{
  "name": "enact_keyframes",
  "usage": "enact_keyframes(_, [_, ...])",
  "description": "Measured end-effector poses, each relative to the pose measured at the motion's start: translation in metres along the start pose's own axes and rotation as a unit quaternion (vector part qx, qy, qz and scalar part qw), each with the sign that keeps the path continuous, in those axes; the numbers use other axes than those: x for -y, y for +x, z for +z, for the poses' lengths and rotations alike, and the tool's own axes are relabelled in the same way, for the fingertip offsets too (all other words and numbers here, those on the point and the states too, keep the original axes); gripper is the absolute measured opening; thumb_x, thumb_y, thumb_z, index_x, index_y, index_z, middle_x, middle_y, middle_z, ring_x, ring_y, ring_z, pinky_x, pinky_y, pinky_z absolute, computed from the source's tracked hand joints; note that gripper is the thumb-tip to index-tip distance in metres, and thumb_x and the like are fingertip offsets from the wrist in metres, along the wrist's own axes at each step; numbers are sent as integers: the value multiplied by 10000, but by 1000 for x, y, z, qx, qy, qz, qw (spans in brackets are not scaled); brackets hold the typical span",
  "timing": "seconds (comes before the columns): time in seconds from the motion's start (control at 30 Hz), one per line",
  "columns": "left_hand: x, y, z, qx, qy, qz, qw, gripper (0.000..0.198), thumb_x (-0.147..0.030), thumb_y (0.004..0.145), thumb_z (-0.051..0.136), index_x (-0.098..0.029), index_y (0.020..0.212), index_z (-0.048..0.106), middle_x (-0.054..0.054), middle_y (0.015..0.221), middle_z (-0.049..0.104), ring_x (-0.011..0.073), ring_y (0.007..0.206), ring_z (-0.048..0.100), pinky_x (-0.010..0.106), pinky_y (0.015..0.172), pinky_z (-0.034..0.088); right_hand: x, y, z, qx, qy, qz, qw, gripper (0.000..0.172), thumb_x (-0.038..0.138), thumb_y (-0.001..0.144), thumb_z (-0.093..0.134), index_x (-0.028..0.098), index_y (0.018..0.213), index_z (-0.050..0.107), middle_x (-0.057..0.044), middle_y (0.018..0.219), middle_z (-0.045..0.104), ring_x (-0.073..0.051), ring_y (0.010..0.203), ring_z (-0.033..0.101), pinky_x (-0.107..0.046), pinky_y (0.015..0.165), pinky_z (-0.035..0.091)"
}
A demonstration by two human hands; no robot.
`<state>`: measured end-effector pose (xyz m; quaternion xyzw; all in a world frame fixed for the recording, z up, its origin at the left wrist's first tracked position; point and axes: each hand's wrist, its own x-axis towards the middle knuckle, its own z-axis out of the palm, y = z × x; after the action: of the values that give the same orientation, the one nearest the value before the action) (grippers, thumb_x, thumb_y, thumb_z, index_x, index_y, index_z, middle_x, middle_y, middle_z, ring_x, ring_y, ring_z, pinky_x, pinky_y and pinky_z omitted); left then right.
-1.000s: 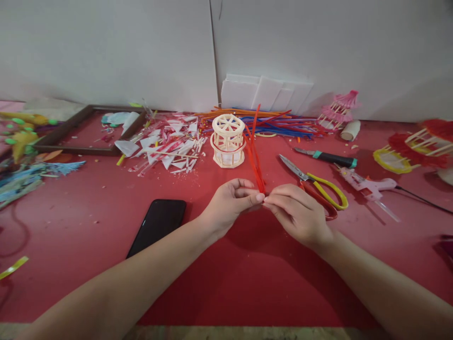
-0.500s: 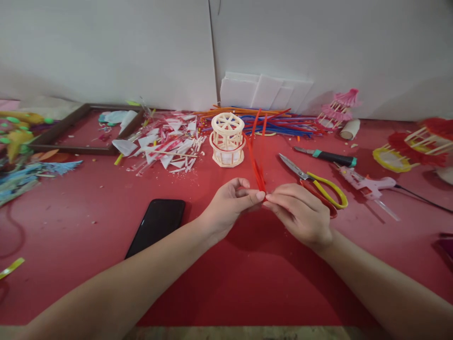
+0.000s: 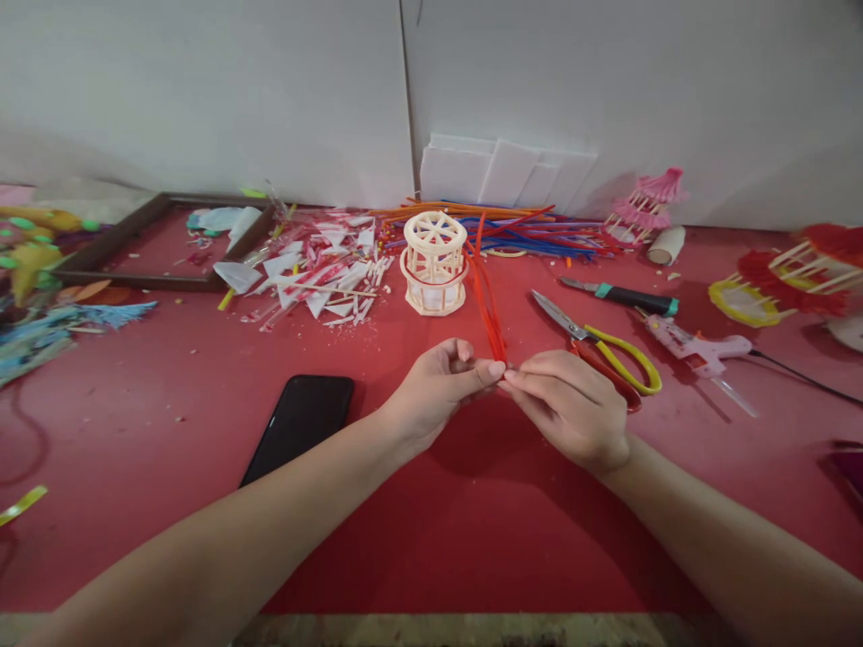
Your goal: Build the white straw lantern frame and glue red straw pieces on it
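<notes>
Hidden: the lower ends of the red strands (image 3: 486, 301) are covered where my left hand (image 3: 438, 386) and right hand (image 3: 573, 404) meet; I cannot tell what they are made of.
Red strands: they rise up and away from between both hands, above the desk (image 3: 438, 530).
Left hand: thumb and fingers pinched shut on the bundle's base.
Right hand: fingertips closed on the same base, knuckles up.
Nearby: scissors (image 3: 600, 346) lie just beside the right hand.
</notes>
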<state>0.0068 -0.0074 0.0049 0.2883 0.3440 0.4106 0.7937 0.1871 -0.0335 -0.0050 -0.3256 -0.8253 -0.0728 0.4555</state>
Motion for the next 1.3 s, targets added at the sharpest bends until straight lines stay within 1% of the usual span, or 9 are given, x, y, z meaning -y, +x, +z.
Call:
enact_keyframes(0.37, [1,-1,0,33,48,61,996,511,-253,640,910,-187,764,418,-48,669,703,68,660,679,177,696,496,-2,-5,3,-25,20,73,997,167,159,829,743,216,963,662,-30,884,722,-157,847,687,-280,811,567])
enact_keyframes(0.5, [0,-1,0,49,29,80,995,461,-194,685,884,-176,776,433,-56,680,714,45,668,683,144,692,500,4,-2,2,-5,78,192,978,48,234,847,738,233,861,691,1,808,749,-140,768,704,-254,738,564])
enact_keyframes(0.6, [0,0,1,60,30,98,993,447,-184,708,869,-177,773,427,-63,670,706,47,641,677,150,668,518,10,0,4,53,229,365,901,118,342,867,711,233,837,744,-3,768,764,-144,687,707,-261,660,568])
enact_keyframes(0.67, [0,0,1,79,39,95,992,452,-214,733,854,-190,779,405,-64,657,698,73,578,662,195,606,542,12,1,7,73,368,460,804,219,428,847,716,217,800,753,-17,719,756,-150,628,700,-280,625,578])
enact_keyframes(0.77, [-2,-1,3,92,42,87,991,453,-225,746,844,-198,782,393,-72,640,683,83,521,633,210,533,536,11,1,10,68,539,538,644,315,508,734,798,200,736,734,-18,636,727,-147,532,672,-289,540,580])
enact_keyframes(0.87, [-4,-1,3,87,39,86,992,458,-216,726,858,-190,768,402,-74,624,678,72,529,640,180,545,515,11,2,11,49,601,583,545,308,454,648,872,194,707,719,-10,614,716,-138,522,669,-250,482,559])
enact_keyframes(0.97, [-3,0,2,71,43,83,993,477,-243,692,880,-189,756,411,-67,616,677,84,545,655,186,559,509,14,4,14,27,601,604,522,291,391,642,886,180,662,686,7,569,686,-112,483,633,-210,441,522])
enact_keyframes(1.17, [5,-2,2,-41,86,90,991,363,-275,690,869,-163,771,534,-27,685,698,94,622,667,184,580,517,24,3,25,-43,579,613,536,280,409,689,846,184,720,682,25,578,667,-90,517,615,-195,482,515])
enact_keyframes(1.3, [6,-7,6,-27,112,115,987,270,-289,748,820,-180,850,596,-24,730,713,115,584,655,240,567,566,23,2,29,-68,570,615,541,279,393,661,862,190,726,680,31,583,665,-89,511,601,-213,502,530])
